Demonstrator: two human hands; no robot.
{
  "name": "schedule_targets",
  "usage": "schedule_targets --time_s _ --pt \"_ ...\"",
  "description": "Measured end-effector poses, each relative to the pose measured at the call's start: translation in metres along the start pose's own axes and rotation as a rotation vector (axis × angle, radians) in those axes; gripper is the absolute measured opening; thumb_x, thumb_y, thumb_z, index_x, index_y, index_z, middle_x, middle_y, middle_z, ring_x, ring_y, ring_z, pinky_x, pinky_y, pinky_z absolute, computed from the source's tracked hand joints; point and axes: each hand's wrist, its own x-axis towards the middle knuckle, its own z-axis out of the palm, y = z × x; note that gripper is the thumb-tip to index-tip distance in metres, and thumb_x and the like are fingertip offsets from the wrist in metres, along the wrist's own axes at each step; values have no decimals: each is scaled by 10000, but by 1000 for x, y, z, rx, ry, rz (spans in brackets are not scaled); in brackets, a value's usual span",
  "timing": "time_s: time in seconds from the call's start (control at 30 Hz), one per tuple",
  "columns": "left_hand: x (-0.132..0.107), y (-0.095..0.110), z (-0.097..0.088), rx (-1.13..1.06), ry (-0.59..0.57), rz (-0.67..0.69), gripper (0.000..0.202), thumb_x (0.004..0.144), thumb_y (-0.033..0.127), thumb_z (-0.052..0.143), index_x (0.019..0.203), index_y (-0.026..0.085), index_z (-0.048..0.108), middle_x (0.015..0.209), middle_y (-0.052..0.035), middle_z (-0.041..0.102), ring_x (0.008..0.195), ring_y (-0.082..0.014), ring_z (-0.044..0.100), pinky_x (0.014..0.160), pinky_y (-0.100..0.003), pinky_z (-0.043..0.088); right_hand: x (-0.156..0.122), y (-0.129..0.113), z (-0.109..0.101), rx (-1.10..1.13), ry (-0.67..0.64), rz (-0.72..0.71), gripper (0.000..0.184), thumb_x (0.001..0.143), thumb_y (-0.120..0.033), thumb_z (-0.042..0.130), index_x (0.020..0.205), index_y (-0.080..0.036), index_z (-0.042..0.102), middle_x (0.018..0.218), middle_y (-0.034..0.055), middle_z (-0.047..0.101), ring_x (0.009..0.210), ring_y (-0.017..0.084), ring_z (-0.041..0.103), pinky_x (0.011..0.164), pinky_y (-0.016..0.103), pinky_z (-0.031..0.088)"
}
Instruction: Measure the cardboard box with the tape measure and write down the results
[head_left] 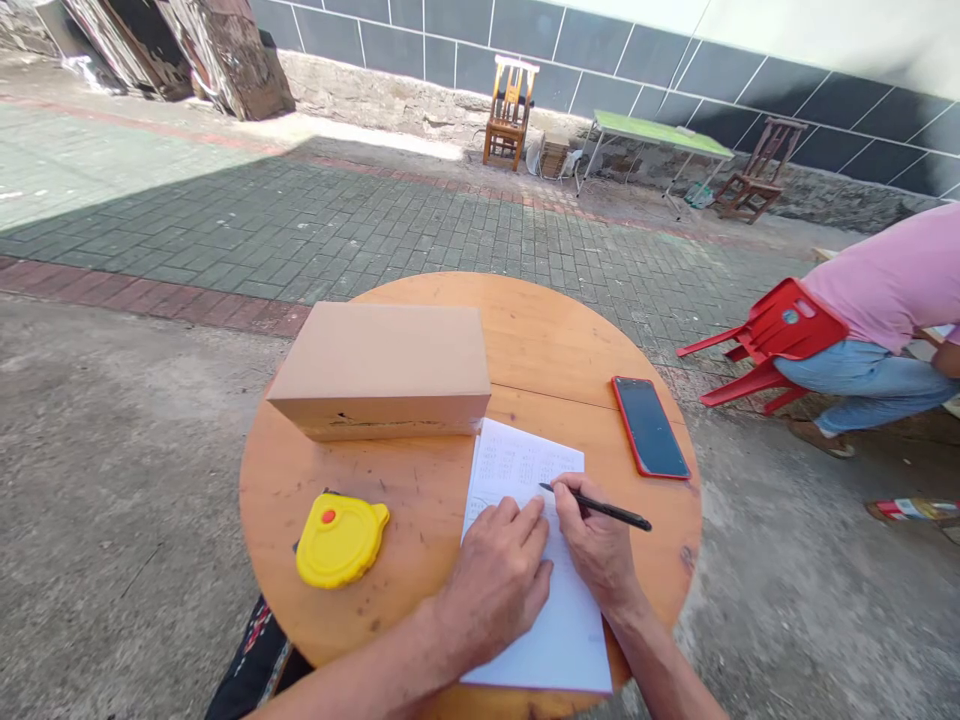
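A white sheet of paper (525,470) with faint writing lies on a round wooden table (547,340). My left hand (499,585) rests flat on the sheet with its fingers stretched out. My right hand (596,545) grips a black pen (607,511), whose tip touches the paper near the middle. A closed cardboard box (379,365) sits at the back left of the table. A yellow tape measure (339,540) lies at the front left. A phone in a red case (649,427) lies face up to the right.
Around the table is concrete ground and brick paving. A person in a pink shirt sits on a red plastic chair (780,325) at the right. Wooden chairs (510,110) and a green folding table (660,135) stand by the far tiled wall.
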Motion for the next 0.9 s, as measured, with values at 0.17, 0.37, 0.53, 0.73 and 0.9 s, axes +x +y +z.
schedule_targets --time_s 0.17,0.37,0.53,0.73,0.9 --pt "-1 -1 2 -1 12 3 314 868 210 529 1169 129 569 1295 -79 569 991 -275 498 849 -441 497 -1 -1 -1 4 -12 1 197 900 -288 485 772 -206 611 705 -11 642 657 151 599 657 255 481" --pt "0 -2 2 -8 6 -2 320 864 206 532 1173 132 572 1285 -74 578 973 -272 501 833 -439 500 -1 -2 -1 17 -14 18 202 894 -295 486 762 -204 609 676 -20 629 622 141 583 626 241 472" --pt "0 -1 1 -12 9 -7 292 860 211 538 1141 141 578 1313 -65 567 979 -267 501 838 -437 500 -2 0 -1 31 -4 44 210 897 -310 482 775 -202 614 698 -8 636 648 152 589 646 257 478" --pt "-1 0 -2 -10 -9 -9 257 859 204 536 1107 151 580 1330 -54 559 976 -259 501 836 -432 502 -3 3 -1 12 48 59 208 892 -329 491 801 -198 626 710 2 651 651 164 595 656 281 483" --pt "-1 -1 -1 -3 -3 -4 253 858 200 531 1101 150 579 1325 -58 561 975 -261 499 835 -433 501 -2 2 -1 3 60 40 211 897 -324 488 794 -199 622 698 -3 646 632 158 590 635 273 479"
